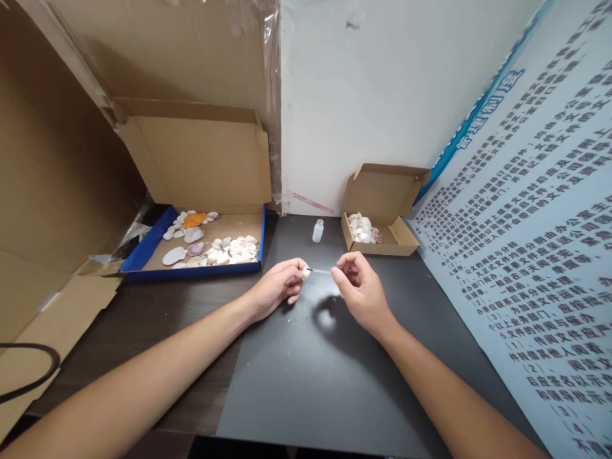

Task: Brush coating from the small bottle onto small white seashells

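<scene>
Pinched in the fingertips of my left hand is a small white shell, partly hidden by the fingers. My right hand grips a thin brush with a pale, see-through stem and a dark tip. The brush tip points left and meets the shell, as far as I can see. Its handle end is hidden in my right fingers. Just beyond both hands stands a small, uncapped whitish bottle, upright on the dark table mat.
At the left, a blue-edged cardboard box with its lid up holds several shells and an orange one. A smaller open box with shells stands back right. A wall backs the table; a printed board slants along the right.
</scene>
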